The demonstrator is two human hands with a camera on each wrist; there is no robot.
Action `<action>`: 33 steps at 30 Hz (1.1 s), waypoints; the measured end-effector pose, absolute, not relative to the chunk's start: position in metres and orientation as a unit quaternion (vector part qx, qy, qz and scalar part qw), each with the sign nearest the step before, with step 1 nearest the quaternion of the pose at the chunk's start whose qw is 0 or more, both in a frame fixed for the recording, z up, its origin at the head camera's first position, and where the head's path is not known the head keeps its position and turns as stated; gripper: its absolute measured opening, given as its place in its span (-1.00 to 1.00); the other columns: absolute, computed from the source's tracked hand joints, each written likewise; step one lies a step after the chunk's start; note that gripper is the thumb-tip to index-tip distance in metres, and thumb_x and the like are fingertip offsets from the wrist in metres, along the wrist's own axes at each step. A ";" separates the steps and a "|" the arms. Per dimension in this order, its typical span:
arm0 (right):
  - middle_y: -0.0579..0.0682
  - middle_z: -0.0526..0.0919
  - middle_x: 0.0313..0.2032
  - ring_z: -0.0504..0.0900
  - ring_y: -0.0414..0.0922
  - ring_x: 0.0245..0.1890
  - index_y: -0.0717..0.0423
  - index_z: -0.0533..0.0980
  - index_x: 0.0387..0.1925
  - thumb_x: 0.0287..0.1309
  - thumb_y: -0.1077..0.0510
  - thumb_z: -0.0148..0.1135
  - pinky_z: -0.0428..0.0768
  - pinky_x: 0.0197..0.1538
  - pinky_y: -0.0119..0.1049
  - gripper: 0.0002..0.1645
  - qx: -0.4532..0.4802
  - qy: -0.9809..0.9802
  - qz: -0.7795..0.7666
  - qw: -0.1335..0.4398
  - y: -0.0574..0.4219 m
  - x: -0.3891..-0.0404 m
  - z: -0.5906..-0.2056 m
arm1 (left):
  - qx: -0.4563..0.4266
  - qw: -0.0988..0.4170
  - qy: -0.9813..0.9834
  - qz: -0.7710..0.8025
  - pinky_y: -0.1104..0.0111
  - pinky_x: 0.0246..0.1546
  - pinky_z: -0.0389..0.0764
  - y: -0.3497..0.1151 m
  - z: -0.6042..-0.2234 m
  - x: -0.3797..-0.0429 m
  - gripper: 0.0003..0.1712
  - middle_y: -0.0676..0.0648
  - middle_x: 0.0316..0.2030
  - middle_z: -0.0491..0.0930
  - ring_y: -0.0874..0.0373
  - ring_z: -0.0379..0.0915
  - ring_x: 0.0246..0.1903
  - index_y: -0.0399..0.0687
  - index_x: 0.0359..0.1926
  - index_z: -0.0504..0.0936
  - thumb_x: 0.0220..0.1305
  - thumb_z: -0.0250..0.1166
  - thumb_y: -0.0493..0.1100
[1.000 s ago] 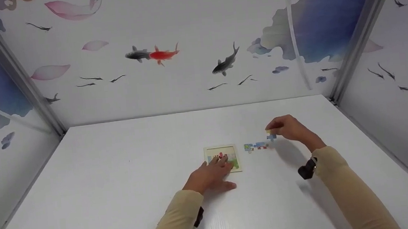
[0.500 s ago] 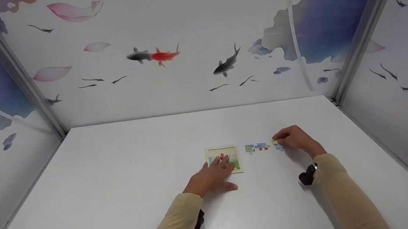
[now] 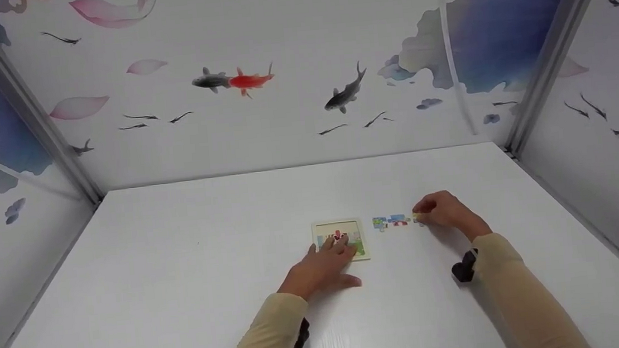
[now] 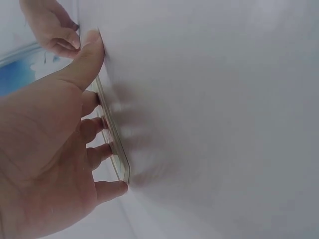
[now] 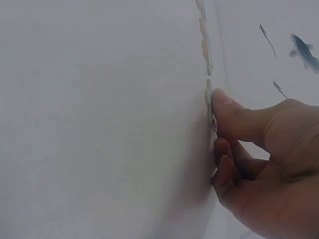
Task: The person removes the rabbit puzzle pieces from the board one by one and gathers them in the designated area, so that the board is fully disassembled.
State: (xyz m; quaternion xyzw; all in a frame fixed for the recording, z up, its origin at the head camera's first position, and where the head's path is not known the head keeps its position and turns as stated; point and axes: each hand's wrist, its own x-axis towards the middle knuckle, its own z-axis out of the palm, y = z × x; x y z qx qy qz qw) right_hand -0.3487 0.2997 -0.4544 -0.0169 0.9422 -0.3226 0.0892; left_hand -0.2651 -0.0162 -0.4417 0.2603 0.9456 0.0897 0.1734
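Observation:
Spread fingers of my left hand [image 3: 318,268] rest on a small pale jigsaw puzzle frame [image 3: 365,239], whose picture is partly filled in. The left wrist view shows those fingertips along the near edge of the frame [image 4: 115,144], the thumb held apart. To the right of the frame, my right hand [image 3: 448,213] pinches a yellow and blue puzzle piece [image 3: 416,218] down at the table. In the right wrist view the thumb lies on this piece [image 5: 209,99], the other fingers curled beside it. Its far part is hidden by the hand.
Between frame and right hand, other puzzle pieces [image 3: 379,223] lie in a row, one blue with red and white [image 3: 398,220]. All sit on a white table [image 3: 185,286], enclosed by printed panels [image 3: 283,131] at the back and both sides.
My right hand has brought its puzzle piece down from above the table, slightly right and nearer, to the end of the row. The left hand stays on the frame.

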 end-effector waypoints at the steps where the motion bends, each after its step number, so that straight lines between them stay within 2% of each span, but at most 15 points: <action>1: 0.25 0.61 0.05 0.52 0.07 -0.02 0.22 0.59 0.09 0.32 0.21 0.22 0.53 0.20 0.04 -0.66 -0.019 0.942 -0.323 0.088 0.300 -0.349 -0.455 | 0.262 0.172 0.945 0.090 -0.03 0.57 -0.03 -0.016 -0.442 -0.265 -0.08 0.03 0.61 -0.08 0.02 -0.23 0.61 0.18 0.58 0.07 0.34 0.18 0.31; 6: 0.21 0.63 0.00 0.51 0.03 -0.06 0.21 0.61 0.05 0.31 0.17 0.25 0.52 0.15 -0.02 -0.68 -0.026 0.943 -0.321 0.088 0.299 -0.351 -0.458 | 0.265 0.171 0.946 0.081 -0.04 0.56 -0.02 -0.017 -0.442 -0.266 -0.08 0.02 0.61 -0.08 0.01 -0.22 0.61 0.18 0.59 0.06 0.34 0.16 0.33; 24: 0.22 0.61 0.07 0.50 0.08 0.01 0.16 0.60 0.11 0.36 0.16 0.20 0.51 0.23 0.04 -0.66 -0.032 0.939 -0.333 0.084 0.295 -0.350 -0.457 | 0.262 0.175 0.947 0.065 -0.01 0.57 -0.01 -0.017 -0.439 -0.265 -0.11 0.09 0.61 -0.07 0.03 -0.21 0.61 0.21 0.58 0.07 0.36 0.17 0.30; 28: 0.24 0.58 0.10 0.51 0.09 0.03 0.16 0.60 0.12 0.37 0.19 0.18 0.55 0.13 -0.06 -0.66 -0.030 0.939 -0.337 0.070 0.292 -0.350 -0.456 | 0.274 0.151 0.949 0.045 -0.04 0.54 0.09 -0.014 -0.439 -0.261 -0.14 0.10 0.59 0.02 -0.02 -0.08 0.59 0.20 0.56 0.13 0.37 0.18 0.29; 33: 0.24 0.62 0.05 0.55 0.05 -0.04 0.20 0.63 0.07 0.36 0.21 0.20 0.52 -0.10 -0.27 -0.69 -0.065 0.937 -0.341 0.041 0.276 -0.353 -0.449 | 0.262 0.116 0.957 0.037 -0.06 0.47 0.24 -0.010 -0.443 -0.255 -0.20 -0.02 0.55 0.17 -0.05 0.10 0.53 0.13 0.50 0.25 0.36 0.18 0.29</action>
